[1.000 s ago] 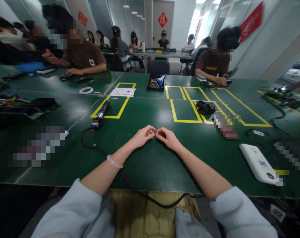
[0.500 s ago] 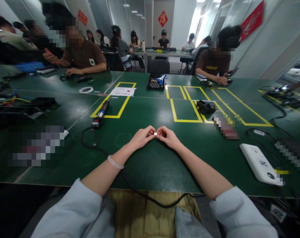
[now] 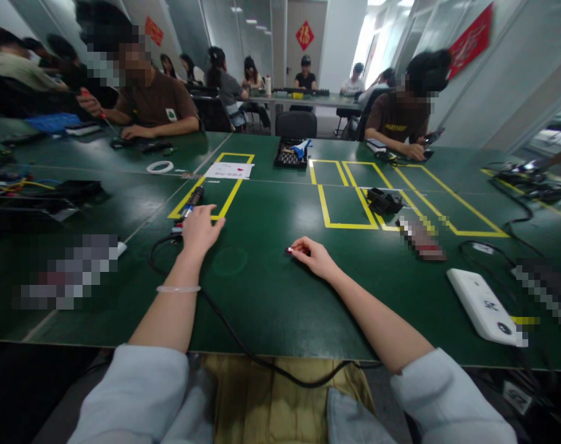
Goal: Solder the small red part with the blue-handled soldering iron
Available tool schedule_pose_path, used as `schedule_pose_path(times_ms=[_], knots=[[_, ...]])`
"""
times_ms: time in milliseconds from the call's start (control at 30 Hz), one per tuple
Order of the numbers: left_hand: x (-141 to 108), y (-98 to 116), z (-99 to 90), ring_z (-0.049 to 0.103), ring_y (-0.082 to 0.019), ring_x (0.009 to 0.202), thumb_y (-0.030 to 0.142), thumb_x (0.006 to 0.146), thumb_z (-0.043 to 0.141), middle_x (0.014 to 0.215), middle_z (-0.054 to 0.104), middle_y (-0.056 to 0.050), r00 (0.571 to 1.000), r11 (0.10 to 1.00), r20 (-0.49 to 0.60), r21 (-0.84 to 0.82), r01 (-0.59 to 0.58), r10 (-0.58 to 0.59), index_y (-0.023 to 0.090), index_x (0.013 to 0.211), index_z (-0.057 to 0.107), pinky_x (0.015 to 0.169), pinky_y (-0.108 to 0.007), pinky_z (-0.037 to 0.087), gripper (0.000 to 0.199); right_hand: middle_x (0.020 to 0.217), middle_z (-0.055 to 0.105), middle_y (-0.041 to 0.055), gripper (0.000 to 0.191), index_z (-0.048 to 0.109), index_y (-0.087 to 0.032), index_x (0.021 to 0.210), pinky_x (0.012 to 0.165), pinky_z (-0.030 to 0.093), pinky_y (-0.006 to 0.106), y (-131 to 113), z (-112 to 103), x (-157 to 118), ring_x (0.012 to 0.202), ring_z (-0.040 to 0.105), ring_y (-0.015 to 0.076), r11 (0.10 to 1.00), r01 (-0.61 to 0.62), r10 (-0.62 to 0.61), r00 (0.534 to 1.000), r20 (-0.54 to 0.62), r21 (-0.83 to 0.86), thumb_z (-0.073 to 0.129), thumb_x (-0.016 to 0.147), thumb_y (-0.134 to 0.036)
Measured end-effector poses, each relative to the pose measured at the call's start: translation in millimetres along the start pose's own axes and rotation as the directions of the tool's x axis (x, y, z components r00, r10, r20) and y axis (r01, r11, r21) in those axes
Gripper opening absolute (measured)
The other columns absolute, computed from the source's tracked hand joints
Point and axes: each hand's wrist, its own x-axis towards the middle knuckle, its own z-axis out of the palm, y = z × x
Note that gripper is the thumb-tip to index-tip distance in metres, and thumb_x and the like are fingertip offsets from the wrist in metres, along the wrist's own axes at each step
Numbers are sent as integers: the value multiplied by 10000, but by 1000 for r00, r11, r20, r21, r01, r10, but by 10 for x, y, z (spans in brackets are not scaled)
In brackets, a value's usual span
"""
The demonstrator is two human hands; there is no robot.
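Reaching toward eleven o'clock, the left hand (image 3: 200, 229) is held, fingers spread, by the cylindrical tool (image 3: 196, 197); whether it is touched cannot be told. At twelve o'clock, the small red piece (image 3: 288, 251), held between both hands a half-second earlier, is now pinched by the right hand (image 3: 315, 256) alone, so the left is freed.

Green tabletop (image 3: 261, 302) fills the middle; black chair (image 3: 295, 125), upper centre; grey door (image 3: 317, 49), top centre; lit ceiling lamps (image 3: 376, 2), top right.
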Motion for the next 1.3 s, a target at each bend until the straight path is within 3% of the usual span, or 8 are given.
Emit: schedule_pose_path(times_ms=[100, 200, 367, 633, 800, 967, 1133, 1300], knots=[[65, -451, -58, 440, -440, 1236, 495, 805, 549, 1358, 471, -235, 974, 970, -23, 91, 225, -223, 142, 1344, 468, 963, -581, 385, 650, 828, 640, 23, 231, 600, -171, 960, 651, 432, 252, -30, -7, -4, 683, 542, 124, 1000, -6, 6, 1000, 3, -11, 601, 855, -377], [83, -739, -53, 442, -470, 1230, 547, 757, 587, 1373, 457, -249, 941, 938, 67, 123, 323, -332, 167, 1367, 448, 921, -602, 409, 733, 781, 612, 6, 227, 604, -169, 953, 629, 413, 247, -46, -12, -8, 653, 516, 118, 999, -4, 3, 1000, -5, -48, 599, 856, -374], [128, -809, 2, 539, -442, 1135, 560, 719, 624, 1273, 534, -254, 917, 929, 164, 132, 346, -365, 192, 1304, 513, 843, -570, 472, 700, 670, 530, -31, 198, 599, -171, 895, 586, 381, 242, -40, -8, -9, 600, 475, 113, 994, 7, -10, 1000, -28, -106, 631, 825, -353], [61, -424, 60, 585, -369, 1050, 489, 713, 651, 1208, 555, -221, 962, 959, 119, 177, 222, -244, 137, 1163, 584, 813, -473, 504, 575, 736, 597, -9, 234, 608, -172, 958, 620, 423, 251, -2, -1, 4, 628, 507, 114, 999, 7, -8, 1000, -27, -40, 643, 799, -340], [-48, -56, 109, 586, -356, 1040, 474, 732, 630, 1179, 559, -200, 973, 972, 152, 183, 145, -174, 141, 1160, 581, 811, -445, 507, 546, 691, 574, -14, 243, 623, -171, 917, 591, 401, 248, -2, -5, 11, 606, 487, 118, 998, -1, -1, 1000, -26, -57, 637, 816, -392], [-217, 374, 183, 587, -304, 1042, 477, 756, 593, 1172, 566, -146, 979, 989, 205, 144, -28, -2, 173, 1209, 555, 820, -382, 505, 547, 692, 547, -20, 239, 612, -173, 922, 590, 385, 248, -11, -5, 12, 606, 470, 118, 998, 0, -5, 997, -73, -62, 626, 829, -392], [-430, 786, 286, 582, -283, 1062, 445, 759, 606, 1227, 552, -126, 954, 979, 231, 22, -204, 193, 180, 1299, 499, 856, -358, 488, 610, 762, 570, -10, 216, 579, -183, 940, 616, 409, 254, -15, -10, 9, 625, 482, 117, 998, 24, -28, 996, -83, -49, 620, 831, -364], [-613, 1071, 330, 570, -280, 1091, 408, 768, 621, 1251, 541, -124, 890, 924, 249, -121, -363, 382, 172, 1334, 468, 905, -363, 464, 632, 758, 547, -11, 174, 545, -199, 880, 612, 407, 259, -1, -10, 10, 620, 476, 122, 996, 74, -79, 992, -101, -59, 597, 852, -362]])
